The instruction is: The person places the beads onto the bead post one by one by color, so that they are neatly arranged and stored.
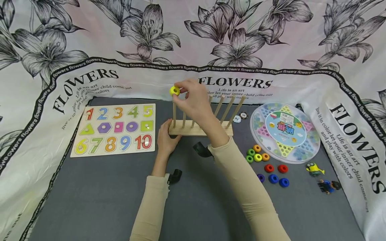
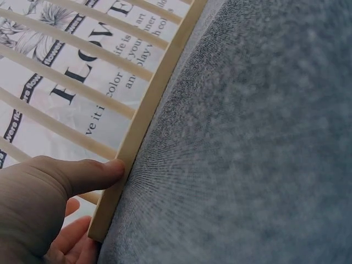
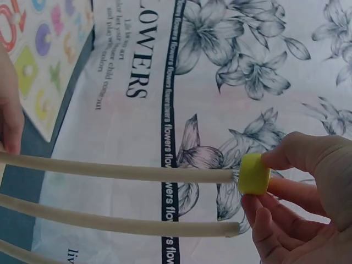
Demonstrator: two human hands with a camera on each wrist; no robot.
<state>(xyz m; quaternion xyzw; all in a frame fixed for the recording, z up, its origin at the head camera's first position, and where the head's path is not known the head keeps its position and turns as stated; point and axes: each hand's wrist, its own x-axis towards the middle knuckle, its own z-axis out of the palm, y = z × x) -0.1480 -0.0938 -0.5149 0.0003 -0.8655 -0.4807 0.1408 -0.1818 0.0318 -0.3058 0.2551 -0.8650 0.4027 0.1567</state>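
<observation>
My right hand (image 1: 194,100) pinches a yellow bead (image 1: 174,90) between thumb and fingertips. In the right wrist view that bead (image 3: 254,174) is right at the tip of the end peg (image 3: 137,172). This is the leftmost of several upright pegs on a wooden stand (image 1: 200,131), seen from the head. My left hand (image 1: 167,139) grips the left end of the stand's base. The left wrist view shows the thumb (image 2: 104,173) over the base's front edge and the other fingers behind it. No beads show on the visible pegs; my right hand hides part of them.
On the left lies a number-and-shape puzzle board (image 1: 113,131). To the right are a round Chinese checkers board (image 1: 256,134), loose green, orange and yellow beads (image 1: 257,157), red beads (image 1: 282,168), blue beads (image 1: 284,182), a minion figure (image 1: 315,169) and a dark-haired toy figure (image 1: 328,186).
</observation>
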